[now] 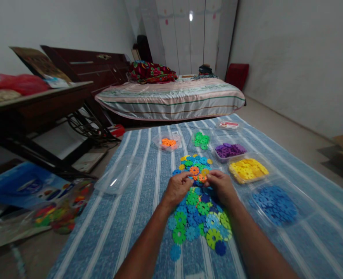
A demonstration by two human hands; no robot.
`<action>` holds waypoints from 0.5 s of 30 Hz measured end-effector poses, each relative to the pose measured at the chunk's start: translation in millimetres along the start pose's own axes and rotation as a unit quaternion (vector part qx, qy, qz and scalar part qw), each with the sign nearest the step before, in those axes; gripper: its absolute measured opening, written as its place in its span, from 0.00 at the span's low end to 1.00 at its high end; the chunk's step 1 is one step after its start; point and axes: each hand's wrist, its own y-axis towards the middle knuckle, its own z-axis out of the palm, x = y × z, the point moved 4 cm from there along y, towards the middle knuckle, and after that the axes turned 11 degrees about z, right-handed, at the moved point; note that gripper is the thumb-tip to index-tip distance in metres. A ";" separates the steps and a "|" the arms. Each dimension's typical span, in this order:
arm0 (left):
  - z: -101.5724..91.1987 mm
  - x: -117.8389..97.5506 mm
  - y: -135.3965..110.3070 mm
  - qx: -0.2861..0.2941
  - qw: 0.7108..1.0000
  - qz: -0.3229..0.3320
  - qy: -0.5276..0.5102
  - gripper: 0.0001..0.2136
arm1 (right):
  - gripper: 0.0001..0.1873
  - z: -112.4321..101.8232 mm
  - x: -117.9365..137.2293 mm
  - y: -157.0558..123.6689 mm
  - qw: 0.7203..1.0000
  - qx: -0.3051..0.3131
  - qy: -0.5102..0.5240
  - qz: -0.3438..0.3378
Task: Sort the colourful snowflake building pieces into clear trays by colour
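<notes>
Orange discs (194, 170): small group between my two hands, over the far part of the mixed heap (192, 198); whether linked or merely overlapping, I cannot tell.
Right hand (222, 188): thumb and forefinger close together at the edge of one orange disc (202, 178); I read this as a pinch on its rim.
Left hand (177, 188): forefinger pointing at the group, thumb near it; I cannot tell whether these fingers grip a piece or only touch.
Handling: I judge each piece very light, stiff with slight spring, a little slippery on its flat faces, not fragile.
Hold: best at the notched rim, thumb on one face and forefinger on the other, slots left free.
Disc shape: thin, flat, round, toothed like a cog or flower, holed at the centre; looks like moulded plastic.
Heap colours: blues, greens, lime, some yellow, lying flat or tilted over one another.
Tubs (226, 159): thin see-through plastic, holding orange stock (168, 142), green pieces (201, 140), purple pieces (230, 150), yellow pieces (248, 169) and blue pieces (274, 204).
Left tray (119, 176): see-through, glossy, well apart from my left hand.
Striped cloth (148, 174): blue with white bands, woven-looking, under everything listed.
</notes>
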 end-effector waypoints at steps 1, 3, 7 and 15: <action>-4.1 2.2 0.0 -0.008 1.000 -0.010 0.003 0.16 | 0.12 -3.9 3.4 0.5 0.998 -0.010 0.068 -0.005; -12.6 6.9 0.0 -0.020 0.999 -0.031 0.008 0.16 | 0.13 -11.4 10.8 1.2 0.980 -0.027 0.194 -0.027; -28.8 18.4 1.7 -0.054 0.997 -0.050 0.027 0.16 | 0.13 -13.0 13.6 2.5 0.973 -0.038 0.229 -0.013; -49.6 29.6 21.1 -0.101 0.973 -0.018 0.207 0.11 | 0.18 1.6 -5.3 5.8 0.998 -0.049 0.029 0.028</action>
